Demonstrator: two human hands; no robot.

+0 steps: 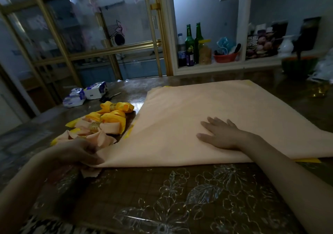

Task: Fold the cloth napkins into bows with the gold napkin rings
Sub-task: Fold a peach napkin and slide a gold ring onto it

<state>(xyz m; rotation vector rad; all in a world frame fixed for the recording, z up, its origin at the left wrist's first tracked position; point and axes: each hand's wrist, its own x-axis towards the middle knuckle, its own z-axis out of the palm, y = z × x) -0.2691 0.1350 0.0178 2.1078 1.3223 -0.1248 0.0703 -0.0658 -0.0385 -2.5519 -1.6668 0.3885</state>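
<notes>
A large peach cloth napkin point(207, 111) lies spread flat on the table, with yellow cloth showing at its corners. My right hand point(219, 133) rests flat on it, fingers straight and spread. My left hand point(79, 154) pinches the napkin's near left corner at the table surface. To the left of the napkin lie finished bows: a yellow bow point(117, 107) with a gold ring point(113, 106), and peach bows point(97, 127) with a gold ring point(94, 126).
The table point(180, 197) has a clear floral cover. Two white tissue packs point(86, 93) and dark scissors point(110, 97) lie at the far left. Loose gold rings point(318, 91) sit at the far right. Shelves with green bottles point(192, 42) stand behind.
</notes>
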